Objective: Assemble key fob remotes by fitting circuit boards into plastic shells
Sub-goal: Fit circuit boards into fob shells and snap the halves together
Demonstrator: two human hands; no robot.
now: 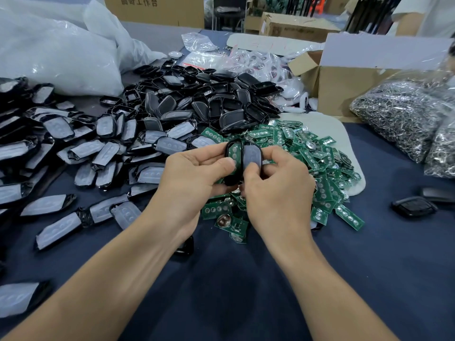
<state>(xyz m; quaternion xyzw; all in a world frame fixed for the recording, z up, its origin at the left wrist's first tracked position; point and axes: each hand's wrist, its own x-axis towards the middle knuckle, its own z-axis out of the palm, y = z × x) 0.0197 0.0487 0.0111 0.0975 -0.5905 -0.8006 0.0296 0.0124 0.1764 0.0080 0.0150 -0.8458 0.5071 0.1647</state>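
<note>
My left hand [194, 173] grips a black shell half [234, 153] with a green circuit board seated inside it. Right beside it, my right hand [275, 183] pinches a second shell half [251, 155] whose face is covered in grey film. The two halves stand upright and touch edge to edge above a heap of green circuit boards [320, 173]. A pile of bare black shells [209, 102] lies behind, and film-wrapped shell fronts [81, 148] spread over the left of the table.
Dark blue cloth [234, 279] covers the table. White plastic bags [54, 52] sit at the back left, a cardboard box [349, 87] at the back right, bags of metal key rings [403, 114] at the right edge. Loose black shells [413, 206] lie at the right.
</note>
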